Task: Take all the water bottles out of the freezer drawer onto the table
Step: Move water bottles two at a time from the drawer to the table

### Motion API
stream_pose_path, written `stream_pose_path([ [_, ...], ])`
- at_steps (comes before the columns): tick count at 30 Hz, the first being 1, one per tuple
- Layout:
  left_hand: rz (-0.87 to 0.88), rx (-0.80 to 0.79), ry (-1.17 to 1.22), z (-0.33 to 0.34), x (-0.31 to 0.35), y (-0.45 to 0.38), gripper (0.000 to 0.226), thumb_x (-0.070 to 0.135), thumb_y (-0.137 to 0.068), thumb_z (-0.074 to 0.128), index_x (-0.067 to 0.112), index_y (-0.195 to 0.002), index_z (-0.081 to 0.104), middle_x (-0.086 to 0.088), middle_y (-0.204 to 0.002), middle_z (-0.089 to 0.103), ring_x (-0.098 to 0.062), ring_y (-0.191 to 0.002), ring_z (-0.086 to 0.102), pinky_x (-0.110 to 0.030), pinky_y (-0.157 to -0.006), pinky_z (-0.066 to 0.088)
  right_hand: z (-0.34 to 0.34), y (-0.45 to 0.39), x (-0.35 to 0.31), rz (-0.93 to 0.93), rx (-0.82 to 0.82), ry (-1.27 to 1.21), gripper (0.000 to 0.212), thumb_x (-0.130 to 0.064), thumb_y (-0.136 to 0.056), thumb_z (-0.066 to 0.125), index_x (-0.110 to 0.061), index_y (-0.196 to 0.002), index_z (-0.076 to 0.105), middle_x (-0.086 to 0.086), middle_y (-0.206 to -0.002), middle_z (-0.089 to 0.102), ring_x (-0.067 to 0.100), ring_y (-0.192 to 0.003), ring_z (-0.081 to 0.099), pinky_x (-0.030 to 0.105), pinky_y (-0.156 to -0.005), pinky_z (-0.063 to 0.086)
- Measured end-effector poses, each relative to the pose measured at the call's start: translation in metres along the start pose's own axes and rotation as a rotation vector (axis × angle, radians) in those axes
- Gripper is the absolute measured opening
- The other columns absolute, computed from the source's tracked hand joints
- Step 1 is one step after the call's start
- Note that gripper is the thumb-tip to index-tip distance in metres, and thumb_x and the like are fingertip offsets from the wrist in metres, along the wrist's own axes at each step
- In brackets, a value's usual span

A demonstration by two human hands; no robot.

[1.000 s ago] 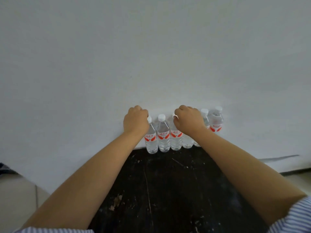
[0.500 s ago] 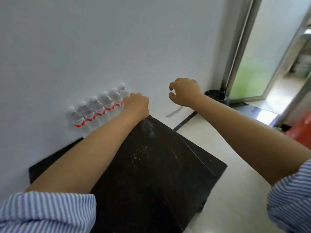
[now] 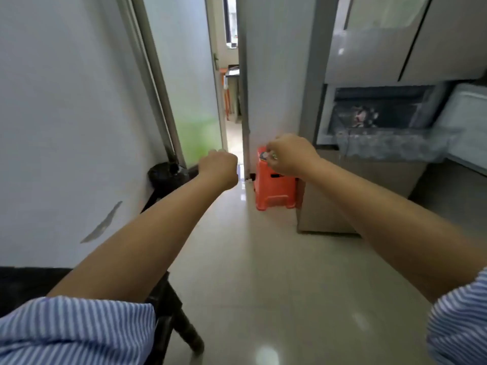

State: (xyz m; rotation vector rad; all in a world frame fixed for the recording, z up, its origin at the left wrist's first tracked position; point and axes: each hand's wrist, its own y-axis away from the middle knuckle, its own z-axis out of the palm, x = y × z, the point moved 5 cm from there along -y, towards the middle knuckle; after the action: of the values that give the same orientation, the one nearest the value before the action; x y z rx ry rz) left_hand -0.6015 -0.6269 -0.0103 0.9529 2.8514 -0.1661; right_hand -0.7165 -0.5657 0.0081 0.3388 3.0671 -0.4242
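hands first: both are out in front at chest height with nothing in them. the left hand (image 3: pixel 218 168) is curled into a loose fist, knuckles up, over the floor (image 3: pixel 263 259) near the doorway. the right hand (image 3: pixel 288 154) is also loosely curled, fingers bent inward, and it holds no bottle; it hangs in front of the orange stool (image 3: pixel 274 185), not touching it.

the freezer drawer (image 3: pixel 390 146) is pulled out at the right, below the fridge doors (image 3: pixel 395 38), and its frosty translucent front wall is well apart from the right hand. the view is blurred there, so whether any water bottles lie inside cannot be told; a dark jumble with a red patch shows behind the drawer, too smeared to name. no bottle is in view anywhere. only a dark corner of the table (image 3: pixel 163 312) and its leg show at the lower left, beneath the left forearm.

the step in hand looks like the trip to the drawer for another load. to do it well: step close enough to look down into the drawer before reaching, uncurl both hands on the way, take each bottle round the body rather than by the cap since frozen plastic is likely slick, and lift straight up so the bottom clears the drawer's front wall.
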Motion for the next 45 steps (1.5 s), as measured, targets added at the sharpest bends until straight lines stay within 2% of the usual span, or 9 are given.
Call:
stream_pose_path([
  [6, 0.156, 0.031, 0.117, -0.021, 0.161, -0.084, 0.036, 0.014, -0.091, 0.051, 0.017, -0.126, 0.056, -0.011, -0.123, 0.057, -0.029, -0.116, 0.053, -0.037, -0.089, 0.047, -0.005, 0.013, 0.173, 0.1, -0.036, 0.06, 0.026, -0.015, -0.089, 0.045, -0.003, -0.103, 0.064, 0.015, -0.108, 0.063, 0.032, -0.1, 0.059, 0.035, -0.079, 0.047],
  [10, 0.21, -0.031, 0.198, -0.017, 0.235, -0.137, 0.027, 0.016, -0.09, 0.051, 0.008, -0.11, 0.065, -0.01, -0.1, 0.064, -0.024, -0.089, 0.057, -0.03, -0.072, 0.045, 0.002, 0.01, 0.269, 0.188, -0.069, 0.012, 0.026, -0.015, -0.09, 0.045, -0.004, -0.104, 0.065, 0.014, -0.108, 0.064, 0.03, -0.098, 0.06, 0.04, -0.084, 0.052],
  [15, 0.258, -0.053, 0.193, -0.002, 0.292, -0.206, 0.028, 0.027, -0.089, 0.055, 0.011, -0.109, 0.065, -0.007, -0.105, 0.068, -0.022, -0.076, 0.056, -0.036, -0.079, 0.053, 0.02, 0.001, 0.364, 0.29, -0.105, -0.057, 0.029, -0.015, -0.09, 0.046, -0.006, -0.112, 0.064, 0.011, -0.114, 0.065, 0.026, -0.103, 0.061, 0.038, -0.087, 0.053],
  [17, 0.27, -0.063, 0.183, 0.004, 0.311, -0.236, 0.022, 0.022, -0.088, 0.055, 0.005, -0.099, 0.064, -0.009, -0.106, 0.067, -0.025, -0.08, 0.06, -0.035, -0.077, 0.052, 0.03, -0.009, 0.4, 0.325, -0.121, -0.064, 0.03, -0.015, -0.09, 0.046, -0.007, -0.113, 0.063, 0.012, -0.117, 0.064, 0.027, -0.105, 0.061, 0.041, -0.089, 0.053],
  [21, 0.325, -0.074, 0.172, 0.013, 0.35, -0.308, 0.029, 0.016, -0.089, 0.049, 0.006, -0.112, 0.064, -0.014, -0.114, 0.063, -0.032, -0.105, 0.06, -0.039, -0.088, 0.051, 0.043, -0.044, 0.471, 0.391, -0.136, -0.018, 0.031, -0.014, -0.088, 0.046, -0.005, -0.111, 0.065, 0.015, -0.118, 0.063, 0.03, -0.105, 0.06, 0.04, -0.089, 0.051],
  [29, 0.43, -0.152, 0.185, 0.026, 0.422, -0.454, 0.028, 0.019, -0.09, 0.051, 0.006, -0.112, 0.063, -0.014, -0.113, 0.064, -0.031, -0.105, 0.06, -0.037, -0.086, 0.049, 0.065, -0.129, 0.595, 0.572, -0.155, -0.073, 0.03, -0.014, -0.091, 0.045, -0.007, -0.111, 0.065, 0.018, -0.116, 0.063, 0.034, -0.105, 0.06, 0.037, -0.087, 0.049],
  [33, 0.42, -0.212, 0.196, 0.045, 0.452, -0.507, 0.027, 0.014, -0.091, 0.048, 0.006, -0.113, 0.061, -0.015, -0.116, 0.063, -0.03, -0.108, 0.059, -0.037, -0.086, 0.049, 0.091, -0.159, 0.641, 0.577, -0.254, -0.107, 0.026, -0.015, -0.09, 0.047, -0.009, -0.106, 0.067, 0.016, -0.109, 0.066, 0.03, -0.098, 0.06, 0.031, -0.08, 0.046],
  [37, 0.393, -0.285, 0.145, 0.076, 0.471, -0.554, 0.029, 0.016, -0.092, 0.045, 0.007, -0.116, 0.06, -0.014, -0.12, 0.061, -0.03, -0.111, 0.058, -0.038, -0.09, 0.049, 0.124, -0.206, 0.681, 0.531, -0.336, -0.165, 0.024, -0.02, -0.09, 0.05, -0.012, -0.105, 0.066, 0.011, -0.106, 0.062, 0.028, -0.103, 0.059, 0.035, -0.089, 0.047],
  [45, 0.111, -0.262, 0.22, 0.111, 0.473, -0.618, 0.034, 0.019, -0.093, 0.048, 0.008, -0.124, 0.053, -0.014, -0.126, 0.053, -0.03, -0.119, 0.05, -0.039, -0.095, 0.047, 0.215, -0.308, 0.725, 0.414, -0.488, -0.319, 0.021, -0.017, -0.092, 0.047, -0.007, -0.091, 0.065, 0.011, -0.09, 0.061, 0.024, -0.083, 0.058, 0.027, -0.066, 0.041],
])
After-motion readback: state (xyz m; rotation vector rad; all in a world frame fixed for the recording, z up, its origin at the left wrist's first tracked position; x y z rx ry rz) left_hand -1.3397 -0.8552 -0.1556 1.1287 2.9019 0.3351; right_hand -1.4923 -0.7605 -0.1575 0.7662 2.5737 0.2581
